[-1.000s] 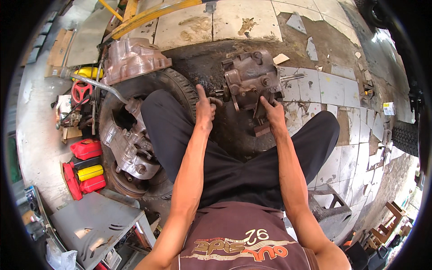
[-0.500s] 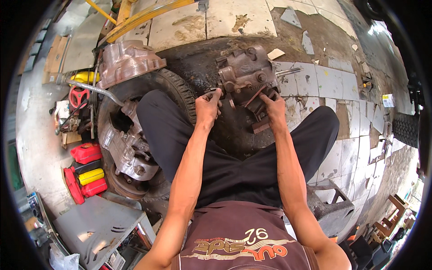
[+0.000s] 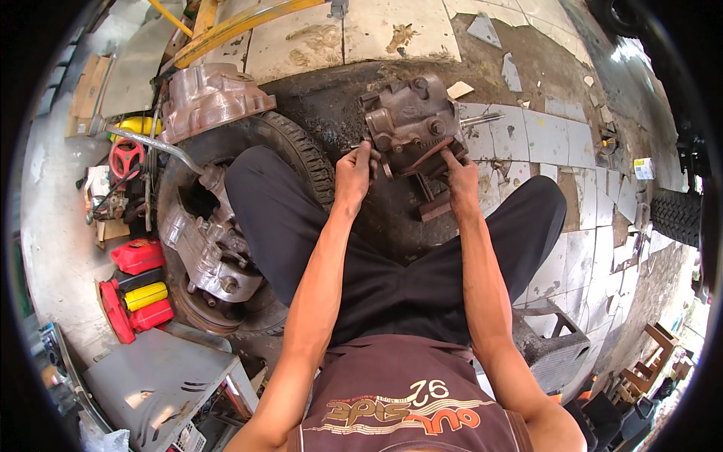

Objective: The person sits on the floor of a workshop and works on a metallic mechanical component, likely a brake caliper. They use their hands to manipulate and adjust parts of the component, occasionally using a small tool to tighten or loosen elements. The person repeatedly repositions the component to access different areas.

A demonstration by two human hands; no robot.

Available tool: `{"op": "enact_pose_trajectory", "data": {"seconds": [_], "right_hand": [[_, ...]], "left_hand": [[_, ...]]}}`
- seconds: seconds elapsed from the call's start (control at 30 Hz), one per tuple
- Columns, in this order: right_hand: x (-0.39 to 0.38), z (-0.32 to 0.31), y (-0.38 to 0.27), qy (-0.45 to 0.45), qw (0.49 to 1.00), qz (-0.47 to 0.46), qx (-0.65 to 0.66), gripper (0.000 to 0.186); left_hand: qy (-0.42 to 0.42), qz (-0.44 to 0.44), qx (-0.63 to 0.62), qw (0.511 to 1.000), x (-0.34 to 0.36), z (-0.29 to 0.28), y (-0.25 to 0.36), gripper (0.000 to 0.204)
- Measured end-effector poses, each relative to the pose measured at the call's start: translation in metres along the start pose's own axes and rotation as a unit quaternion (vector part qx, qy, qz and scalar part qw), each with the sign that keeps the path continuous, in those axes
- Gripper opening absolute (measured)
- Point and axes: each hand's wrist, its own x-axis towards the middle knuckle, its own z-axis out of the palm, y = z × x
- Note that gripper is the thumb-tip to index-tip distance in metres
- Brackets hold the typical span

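A grimy brown gearbox (image 3: 410, 113) sits on the dark floor in front of me, a thin metal shaft (image 3: 482, 119) jutting from its right side. At its lower left, my left hand (image 3: 355, 175) is closed in a pinch; what its fingertips hold, if anything, is too small to name. My right hand (image 3: 462, 179) is at the gearbox's lower right, fingers closed on one end of a narrow reddish-brown strip (image 3: 431, 157). That strip slants across the casing's near face. Beneath it a block-like metal part (image 3: 435, 208) shows, partly covered by the right hand.
To my left, a tire (image 3: 297, 151) lies flat with a silvery metal housing (image 3: 215, 248) on it. A bell-shaped casing (image 3: 211, 102) rests at its far edge. Beyond are red-and-yellow containers (image 3: 139, 290) and a grey metal table (image 3: 162, 377). Broken floor tiles (image 3: 508, 71) lie right.
Both hands have shifted slightly right. The reddish-brown strip is turned a little and shows broader against the gearbox. The view has also moved slightly.
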Motion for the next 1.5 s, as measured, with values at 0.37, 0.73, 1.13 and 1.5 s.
{"op": "enact_pose_trajectory", "data": {"seconds": [0.37,0.73,1.13,1.5], "right_hand": [[-0.007,0.010,0.009,-0.027,0.998,-0.014,-0.059,0.017],[0.006,0.010,0.034,-0.044,0.986,-0.016,-0.162,0.024],[-0.011,0.040,0.050,-0.093,0.975,0.001,-0.200,0.018],[0.050,-0.027,0.007,0.101,0.982,-0.039,-0.155,0.030]], "left_hand": [[0.044,0.065,0.039,0.996,-0.001,0.003,0.002,0.027],[0.125,0.035,0.197,0.972,0.021,-0.003,-0.013,0.058],[0.117,0.060,0.035,0.991,0.023,-0.001,-0.020,0.038],[0.143,-0.005,0.153,0.978,0.011,0.010,0.004,0.070]]}}
